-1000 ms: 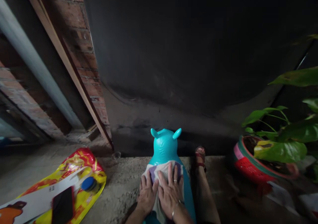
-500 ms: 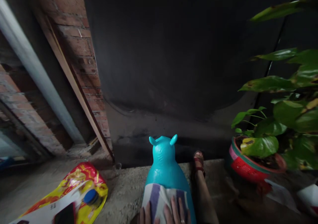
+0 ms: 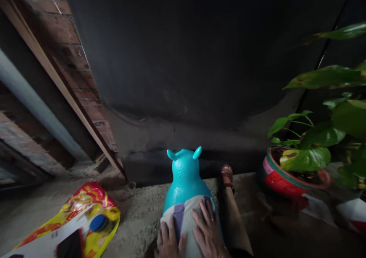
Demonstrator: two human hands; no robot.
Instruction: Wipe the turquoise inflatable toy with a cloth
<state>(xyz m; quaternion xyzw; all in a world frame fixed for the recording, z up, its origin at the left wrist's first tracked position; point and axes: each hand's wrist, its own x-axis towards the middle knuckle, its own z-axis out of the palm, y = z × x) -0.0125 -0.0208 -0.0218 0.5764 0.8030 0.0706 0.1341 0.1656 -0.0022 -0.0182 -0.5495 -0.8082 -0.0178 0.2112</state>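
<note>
A turquoise inflatable animal toy [image 3: 185, 170] with two small ears stands in front of me, its back toward the bottom of the view. Over its back lies a white and purple striped cloth [image 3: 178, 220]. Flat on the cloth's left part rests my left hand [image 3: 170, 241], fingers spread. My right hand [image 3: 207, 227] lies on the cloth's right part, fingers apart and reaching farther forward, with a ring on one finger. Both palms cover some of the cloth, and its near end is out of view.
A yellow and red bag [image 3: 100, 201] lies at left with white paper, a blue-capped container [image 3: 97, 223] and a phone [image 3: 70, 244]. A sandalled foot [image 3: 227, 176] is right of the toy. Farther right stands a potted plant [image 3: 288, 183]. A dark panel [image 3: 185, 79] rises ahead.
Both hands have come farther into view on the cloth, the right one sliding forward. The cloth looks more rumpled. The view has shifted slightly.
</note>
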